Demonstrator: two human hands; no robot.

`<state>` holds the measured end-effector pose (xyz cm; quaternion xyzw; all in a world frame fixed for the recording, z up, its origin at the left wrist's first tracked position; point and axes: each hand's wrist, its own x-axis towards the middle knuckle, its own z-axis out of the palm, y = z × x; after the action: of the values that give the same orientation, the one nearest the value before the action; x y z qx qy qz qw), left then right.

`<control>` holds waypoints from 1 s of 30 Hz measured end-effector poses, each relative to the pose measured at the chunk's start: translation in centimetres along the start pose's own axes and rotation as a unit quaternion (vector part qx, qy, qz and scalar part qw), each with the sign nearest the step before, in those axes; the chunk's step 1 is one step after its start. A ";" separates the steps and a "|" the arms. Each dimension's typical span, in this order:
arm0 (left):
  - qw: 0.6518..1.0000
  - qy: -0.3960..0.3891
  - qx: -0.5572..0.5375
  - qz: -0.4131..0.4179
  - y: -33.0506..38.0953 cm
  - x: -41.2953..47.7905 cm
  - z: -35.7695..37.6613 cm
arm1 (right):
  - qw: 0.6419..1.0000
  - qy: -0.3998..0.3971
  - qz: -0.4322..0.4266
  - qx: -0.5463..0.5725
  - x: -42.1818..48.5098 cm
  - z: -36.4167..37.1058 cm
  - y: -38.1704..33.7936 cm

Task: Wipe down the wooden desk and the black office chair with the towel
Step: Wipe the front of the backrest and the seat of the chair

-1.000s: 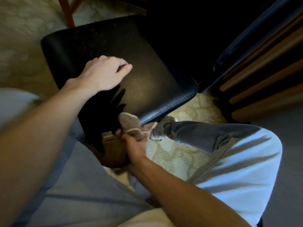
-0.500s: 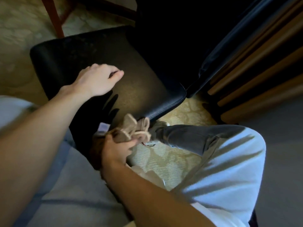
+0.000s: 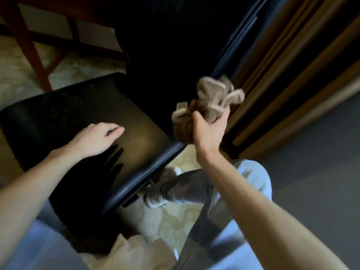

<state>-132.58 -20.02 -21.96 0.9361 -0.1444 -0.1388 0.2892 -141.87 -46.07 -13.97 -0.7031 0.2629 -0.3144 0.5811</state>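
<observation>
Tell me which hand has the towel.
The right hand, raised beside the chair seat with the bunched towel in its grip. The left hand rests flat on the seat, holding nothing.

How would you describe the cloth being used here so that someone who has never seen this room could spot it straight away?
Start at the black chair seat that fills the left half of the view, where the left hand rests flat. Past the seat's right edge, the right hand is raised in the air, gripping the towel. It is a bunched, grey-brown wad with paler edges, the only soft, crumpled thing there.
</observation>
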 end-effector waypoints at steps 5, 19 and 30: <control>0.998 -0.019 -0.056 -0.034 -1.0 0.4 1.2 | 0.982 -0.029 -0.177 -0.065 7.1 -1.7 -5.4; 0.988 -0.018 -0.114 -0.103 -3.7 2.9 1.3 | 0.948 -0.171 0.087 -0.254 5.3 2.0 11.3; 0.991 0.011 -0.127 -0.042 -1.9 3.1 2.0 | 0.949 0.098 -0.274 -0.119 9.5 -1.7 -1.0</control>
<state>-130.05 -20.57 -25.18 0.8986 -0.0827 -0.1576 0.4011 -136.79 -54.01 -11.50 -0.7777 0.1508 -0.4955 0.3564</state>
